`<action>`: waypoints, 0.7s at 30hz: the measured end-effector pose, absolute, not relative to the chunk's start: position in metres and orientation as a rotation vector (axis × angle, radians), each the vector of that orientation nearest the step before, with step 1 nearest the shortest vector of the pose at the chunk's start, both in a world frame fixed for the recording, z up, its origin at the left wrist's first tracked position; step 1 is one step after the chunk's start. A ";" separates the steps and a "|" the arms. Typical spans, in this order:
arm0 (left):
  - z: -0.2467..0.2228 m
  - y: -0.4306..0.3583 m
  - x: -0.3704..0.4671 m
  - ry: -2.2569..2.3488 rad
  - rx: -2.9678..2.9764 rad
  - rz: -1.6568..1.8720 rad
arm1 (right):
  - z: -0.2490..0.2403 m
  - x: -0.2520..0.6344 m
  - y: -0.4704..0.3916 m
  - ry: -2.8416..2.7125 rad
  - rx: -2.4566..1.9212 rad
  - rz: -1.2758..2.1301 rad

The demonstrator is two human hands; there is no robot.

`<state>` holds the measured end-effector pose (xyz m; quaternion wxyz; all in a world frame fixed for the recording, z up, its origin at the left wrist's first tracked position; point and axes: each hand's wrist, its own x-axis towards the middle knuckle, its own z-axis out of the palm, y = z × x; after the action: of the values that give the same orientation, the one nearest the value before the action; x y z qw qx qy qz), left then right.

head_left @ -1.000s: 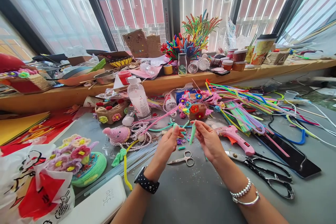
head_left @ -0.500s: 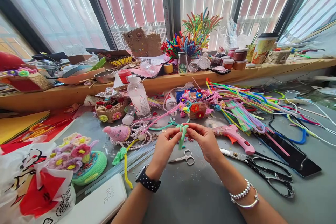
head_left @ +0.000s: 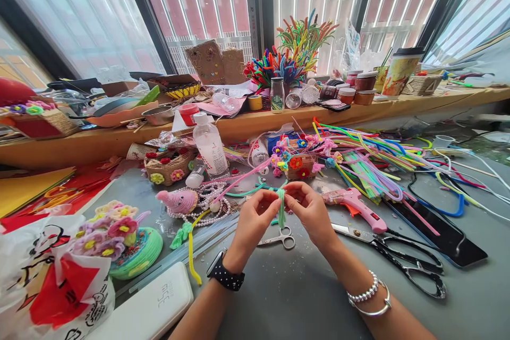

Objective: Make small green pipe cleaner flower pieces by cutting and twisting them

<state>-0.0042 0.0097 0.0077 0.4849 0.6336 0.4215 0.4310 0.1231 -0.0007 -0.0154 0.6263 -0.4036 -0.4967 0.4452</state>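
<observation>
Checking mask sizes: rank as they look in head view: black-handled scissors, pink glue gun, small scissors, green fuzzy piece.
Black-handled scissors
Pink glue gun
Small scissors, green fuzzy piece: unsure, piece partly hidden

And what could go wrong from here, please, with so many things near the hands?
The left hand and right hand pinch the small green fuzzy piece, which might slip or loosen. The small scissors lie close below and could perhaps nick a lowered hand. The pink glue gun, beside the right hand, might get bumped; whether it is hot, I cannot tell.
</observation>
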 end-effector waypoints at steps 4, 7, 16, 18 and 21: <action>0.005 0.011 -0.005 1.022 1.578 1.012 | -0.012 0.124 -0.002 -1.224 -0.996 0.939; 0.005 0.012 -0.005 1.013 1.594 0.999 | -0.009 0.125 -0.003 -1.314 -1.039 0.877; 0.005 0.012 -0.004 1.002 1.564 0.977 | -0.011 0.123 -0.002 -1.340 -1.061 0.794; 0.004 0.012 -0.004 1.001 1.556 0.974 | -0.010 0.123 -0.003 -1.348 -1.072 0.769; 0.003 0.013 -0.004 0.967 1.539 0.969 | -0.008 0.122 -0.004 -1.359 -1.089 0.734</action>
<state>-0.0042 0.0126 0.0031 0.5149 0.6406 0.4025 0.4031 0.1223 -0.0044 -0.0082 0.5857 -0.4669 -0.5829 0.3149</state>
